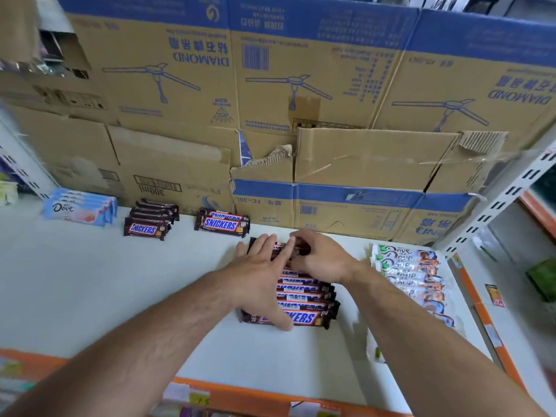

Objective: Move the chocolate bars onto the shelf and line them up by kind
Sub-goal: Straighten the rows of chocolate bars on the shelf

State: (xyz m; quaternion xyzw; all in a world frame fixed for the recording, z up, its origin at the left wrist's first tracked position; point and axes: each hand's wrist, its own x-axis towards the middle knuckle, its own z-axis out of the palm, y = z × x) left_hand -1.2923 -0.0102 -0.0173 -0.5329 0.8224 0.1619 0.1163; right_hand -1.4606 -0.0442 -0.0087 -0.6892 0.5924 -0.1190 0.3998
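A row of several Snickers bars [307,299] lies in the middle of the white shelf [120,296], running from front to back. My left hand [258,275] lies flat with straight fingers over the left side of that row. At the row's far end my right hand [319,257] curls its fingers round a dark Snickers bar [296,249]. Right of the row lies a line of white Dove bars [412,275]. Two small stacks of Snickers [150,221] [222,225] and a stack of blue Dove bars [79,207] sit near the back left.
Large flattened cardboard boxes [270,100] form the wall behind the shelf. An orange price strip [240,395] edges the shelf front. White slotted uprights [496,206] stand at the right, with another shelf beyond them.
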